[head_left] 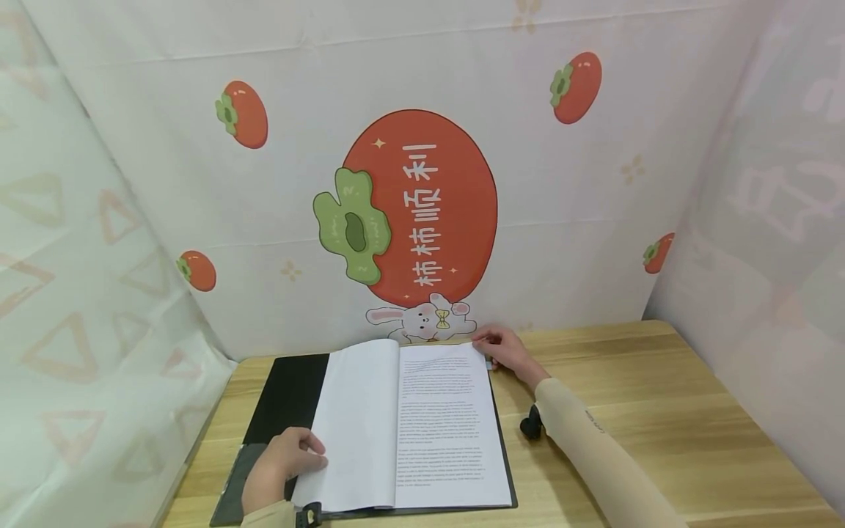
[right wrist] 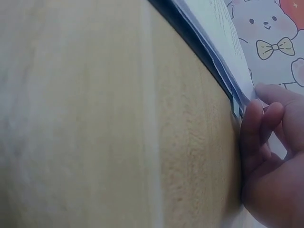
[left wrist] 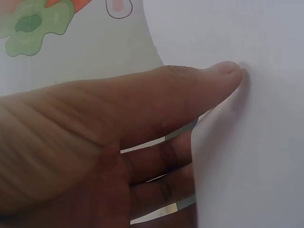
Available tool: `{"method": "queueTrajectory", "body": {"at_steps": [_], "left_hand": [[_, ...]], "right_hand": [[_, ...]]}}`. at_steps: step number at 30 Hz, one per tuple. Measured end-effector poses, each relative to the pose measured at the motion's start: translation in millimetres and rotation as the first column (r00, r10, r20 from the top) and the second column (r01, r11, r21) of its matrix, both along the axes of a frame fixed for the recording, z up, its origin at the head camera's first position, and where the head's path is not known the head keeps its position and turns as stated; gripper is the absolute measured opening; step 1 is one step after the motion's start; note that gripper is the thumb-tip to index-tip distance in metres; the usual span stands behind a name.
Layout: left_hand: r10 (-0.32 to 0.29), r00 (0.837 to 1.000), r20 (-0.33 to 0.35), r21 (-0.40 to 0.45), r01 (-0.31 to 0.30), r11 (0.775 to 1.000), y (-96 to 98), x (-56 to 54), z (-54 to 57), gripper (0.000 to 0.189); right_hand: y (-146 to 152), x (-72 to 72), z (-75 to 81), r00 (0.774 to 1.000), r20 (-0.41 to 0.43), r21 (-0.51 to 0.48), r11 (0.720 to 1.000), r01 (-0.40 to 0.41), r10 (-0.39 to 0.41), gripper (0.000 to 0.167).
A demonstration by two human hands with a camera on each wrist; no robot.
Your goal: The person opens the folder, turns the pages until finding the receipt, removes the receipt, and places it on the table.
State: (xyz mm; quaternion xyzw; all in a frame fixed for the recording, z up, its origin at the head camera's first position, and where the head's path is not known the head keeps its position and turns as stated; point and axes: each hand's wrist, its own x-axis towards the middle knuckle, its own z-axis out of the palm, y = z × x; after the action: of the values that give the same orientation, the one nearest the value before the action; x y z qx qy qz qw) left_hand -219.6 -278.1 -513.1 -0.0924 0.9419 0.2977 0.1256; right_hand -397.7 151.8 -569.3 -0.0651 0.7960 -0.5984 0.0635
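A small curtained booth (head_left: pixel 436 73) is suggested by printed sheets (head_left: pixel 594 176) hung on three sides. A wood-grain table (head_left: pixel 673 411) is enclosed by them.

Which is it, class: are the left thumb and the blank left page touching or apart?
Touching: the left wrist view shows the left thumb resting on the blank left page, with fingers behind its edge.
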Motion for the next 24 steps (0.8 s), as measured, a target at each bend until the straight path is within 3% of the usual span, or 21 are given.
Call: {"method": "queueTrajectory", "body": {"at_steps": [10, 24], "left_hand": [[0.011, 0.999, 0.043, 0.003, -0.011, 1.0, 0.9, -3.0, -1.7, 0.02], [0.004, 0.999, 0.042, -0.025, -0.003, 1.0, 4.8, -3.2, 1.7, 0.022]], "right_hand": [[0.6, 0.9, -2.6, 0.999, -0.05, 0.043, 0.999, 0.001, 0.002, 0.028], [0.4, 4.8, -2.7, 1.0, -0.007, -0.01, 1.0, 0.026, -0.026, 0.032]]}}
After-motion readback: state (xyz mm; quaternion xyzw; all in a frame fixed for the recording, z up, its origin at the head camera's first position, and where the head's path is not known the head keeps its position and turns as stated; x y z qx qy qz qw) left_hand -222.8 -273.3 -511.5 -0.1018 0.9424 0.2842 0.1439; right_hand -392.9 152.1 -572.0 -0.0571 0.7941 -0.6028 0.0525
